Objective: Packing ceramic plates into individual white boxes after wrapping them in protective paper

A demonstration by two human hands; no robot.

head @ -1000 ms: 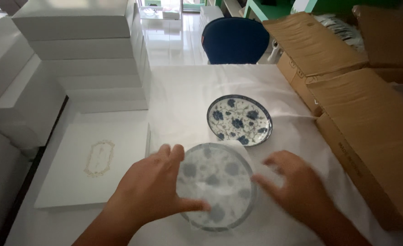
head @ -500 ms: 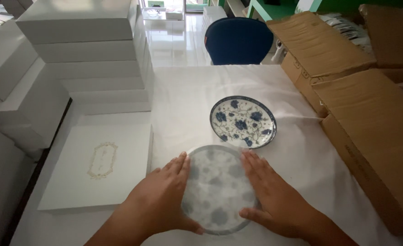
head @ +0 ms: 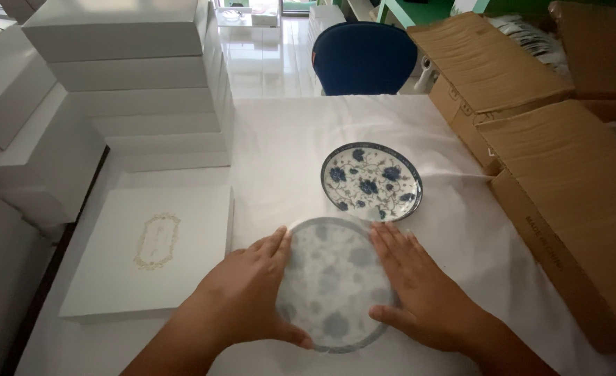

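Item: round plate under translucent white wrapping (head: 336, 282), its blue pattern showing only faintly through the sheet, lying flat near the near edge of the table (head: 280, 146). Left hand (head: 249, 296) rests along its left rim, right hand (head: 423, 292) along its right rim; fingers of both lie flat, together and extended, palms down, pressing the covering against the plate rather than gripping it (a placement that would keep the thin sheet smooth and stop the plate sliding). Second item: bare plate with blue floral pattern (head: 372, 182), unwrapped, just beyond the covered one toward the table's middle, close but apart from it. Third item: flat white box with a gilt emblem on its lid (head: 151, 257), at the near left corner, beside the left hand. Surface: table spread with white cloth or paper, lightly creased. Along the left edge, stacked white boxes (head: 123, 76); along the right edge, brown cardboard cartons (head: 565, 181). At the far edge, a blue chair (head: 364, 59); beyond it, glossy tiled floor (head: 266, 59) and daylight.
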